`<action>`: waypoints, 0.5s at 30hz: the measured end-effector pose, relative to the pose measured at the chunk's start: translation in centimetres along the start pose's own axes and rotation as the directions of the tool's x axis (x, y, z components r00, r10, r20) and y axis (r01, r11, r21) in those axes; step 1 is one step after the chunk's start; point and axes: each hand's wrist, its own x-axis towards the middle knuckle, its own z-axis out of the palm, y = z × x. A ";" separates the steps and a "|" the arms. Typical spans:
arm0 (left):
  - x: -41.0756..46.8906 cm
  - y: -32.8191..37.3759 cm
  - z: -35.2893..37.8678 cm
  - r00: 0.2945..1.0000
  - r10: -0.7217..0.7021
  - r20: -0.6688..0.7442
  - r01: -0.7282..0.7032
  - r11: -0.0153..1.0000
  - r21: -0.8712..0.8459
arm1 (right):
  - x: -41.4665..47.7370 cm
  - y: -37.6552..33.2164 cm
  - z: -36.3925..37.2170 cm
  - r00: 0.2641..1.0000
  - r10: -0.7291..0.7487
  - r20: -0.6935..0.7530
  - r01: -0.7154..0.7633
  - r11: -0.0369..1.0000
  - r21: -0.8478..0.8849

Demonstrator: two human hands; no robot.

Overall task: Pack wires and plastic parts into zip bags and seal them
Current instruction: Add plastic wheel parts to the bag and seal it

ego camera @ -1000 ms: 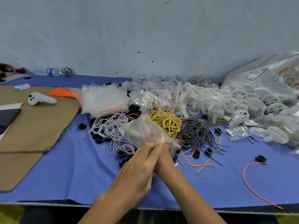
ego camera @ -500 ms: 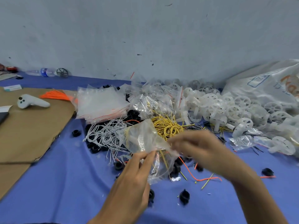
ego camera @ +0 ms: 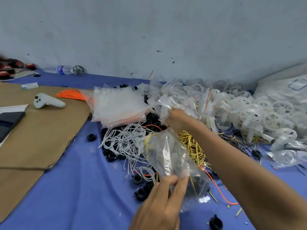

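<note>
Filled zip bag (ego camera: 167, 155) in left hand (ego camera: 159, 205); right hand (ego camera: 176, 118) out at loose bags (ego camera: 182, 100).
Left hand pinches the bag's near end, long axis running toward the tabletop's (ego camera: 74, 188) far edge. Right hand lies beyond it, grip hidden in plastic. Open room toward the left edge.

One view only: head-worn, wide-angle. It faces forward and down over the tabletop (ego camera: 66, 196), with the wall (ego camera: 149, 30) filling the upper third of the frame. Range is close: the left hand (ego camera: 159, 206) sits large at the bottom edge, and the right hand (ego camera: 176, 119) reaches mid-frame from the lower right. The wall-tabletop line bows toward the frame sides.
</note>
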 end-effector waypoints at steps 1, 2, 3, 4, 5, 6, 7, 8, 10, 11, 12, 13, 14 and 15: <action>0.0 0.0 -0.1 1.000 -0.006 0.010 0.006 1.000 0.006 | -0.7 0.2 -0.7 0.998 0.016 -0.068 -0.011 0.997 0.076; -0.1 0.0 -0.2 1.000 -0.009 0.016 0.009 1.000 0.006 | -1.9 0.3 -1.4 0.991 0.026 -0.134 -0.004 0.987 0.160; -0.1 0.0 -0.2 1.000 -0.009 0.022 0.009 1.000 -0.002 | -3.0 0.5 -2.1 0.982 0.030 -0.188 0.018 0.969 0.248; -0.1 0.0 -0.3 0.999 -0.009 0.036 0.009 1.000 -0.015 | -4.5 0.9 -2.8 0.972 0.034 -0.231 0.047 0.941 0.335; -0.1 0.1 -0.4 0.998 -0.006 0.054 0.008 1.000 -0.024 | -6.1 1.3 -3.4 0.965 0.045 -0.259 0.070 0.905 0.419; -0.1 0.1 -0.4 0.997 -0.002 0.077 0.004 1.000 -0.029 | -7.6 1.6 -3.9 0.960 0.068 -0.271 0.082 0.859 0.506; -0.1 0.0 -0.4 0.995 0.010 0.102 -0.006 0.999 -0.035 | -9.0 2.0 -4.2 0.958 0.104 -0.267 0.084 0.788 0.610; -0.1 0.0 -0.3 0.992 0.022 0.126 -0.017 0.999 -0.042 | -10.3 2.2 -4.4 0.960 0.149 -0.237 0.074 0.683 0.727; 0.1 -0.1 -0.2 0.990 0.033 0.137 -0.029 0.999 -0.036 | -12.1 2.6 -4.4 0.967 0.209 -0.147 0.040 0.444 0.895; 0.2 -0.1 -0.1 0.991 0.034 0.131 -0.030 0.999 -0.033 | -12.8 2.9 -4.3 0.967 0.224 -0.121 0.025 0.390 0.921; 0.2 0.0 0.0 0.991 0.033 0.128 -0.028 0.999 -0.038 | -13.4 3.2 -4.1 0.966 0.234 -0.113 0.014 0.388 0.922; 0.2 0.2 0.1 0.992 0.029 0.126 -0.024 0.999 -0.042 | -13.7 3.5 -3.9 0.962 0.244 -0.123 0.017 0.396 0.918; 0.2 0.4 0.1 0.992 0.025 0.126 -0.020 0.999 -0.042 | -13.9 3.8 -3.8 0.955 0.261 -0.143 0.028 0.399 0.916; 0.2 0.5 0.1 0.992 0.020 0.126 -0.015 0.999 -0.038 | -13.8 4.2 -3.8 0.942 0.292 -0.164 0.040 0.388 0.921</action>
